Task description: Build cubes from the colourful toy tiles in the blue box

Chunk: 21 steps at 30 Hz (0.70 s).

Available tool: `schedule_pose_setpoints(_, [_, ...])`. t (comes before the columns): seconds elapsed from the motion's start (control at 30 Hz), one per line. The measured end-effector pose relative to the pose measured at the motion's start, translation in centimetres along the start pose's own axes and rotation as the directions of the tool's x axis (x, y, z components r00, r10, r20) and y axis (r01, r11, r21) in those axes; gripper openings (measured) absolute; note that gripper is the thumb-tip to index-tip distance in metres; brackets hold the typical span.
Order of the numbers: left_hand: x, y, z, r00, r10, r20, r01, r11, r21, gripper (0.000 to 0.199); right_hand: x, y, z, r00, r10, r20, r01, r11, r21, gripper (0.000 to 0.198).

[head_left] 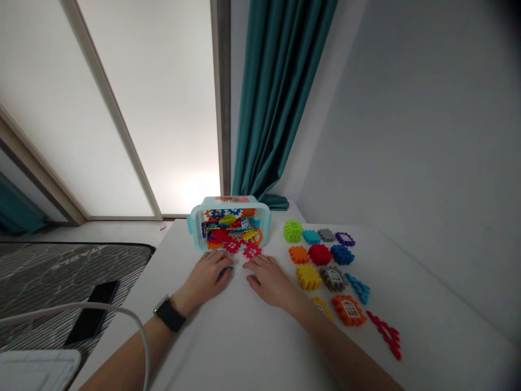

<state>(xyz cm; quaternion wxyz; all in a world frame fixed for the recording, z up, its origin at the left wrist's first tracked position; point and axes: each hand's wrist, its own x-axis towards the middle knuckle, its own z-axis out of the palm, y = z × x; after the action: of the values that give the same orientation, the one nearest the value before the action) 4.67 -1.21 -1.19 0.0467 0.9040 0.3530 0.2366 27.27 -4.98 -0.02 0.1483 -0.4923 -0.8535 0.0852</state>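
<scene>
Close to the front of the tub, my left hand (209, 272) is closed, with a small blue plastic piece (226, 270) showing between thumb and fingers. My right hand (266, 278) lies low over the white table, fingers stretched out and apart, with nothing seen in it. Just beyond its fingertips is a red interlocking piece (252, 250) with a window pattern; whether they touch it I cannot tell. A second red window piece (232, 245) sits at the tub's lip. The light-blue tub (265, 220) lies on its side, its opening facing me, full of mixed coloured pieces.
To the right, pieces sorted by colour stand in rows, among them a lime stack (293, 231), a yellow stack (308, 277), an orange window stack (349, 310) and red pieces (386, 334). A white cable (122, 309) arches at lower left. A teal curtain (272, 108) hangs behind.
</scene>
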Motion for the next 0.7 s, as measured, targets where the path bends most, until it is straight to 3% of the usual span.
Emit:
schedule_pose_setpoints(0.43, [-1.1,-1.8,-0.2,0.998,-0.064,-0.006,0.064,0.998,0.002,0.017,-0.4,0.3,1.7,0.999,-0.004,-0.051,0.005,1.000,0.029,0.025])
schedule_pose_setpoints(0.7, [-1.2,-3.0,-0.8,0.999,-0.034,0.034,0.036,0.999,-0.032,0.024,-1.4,0.4,2.1,0.998,-0.008,-0.068,0.014,0.995,0.095,0.031])
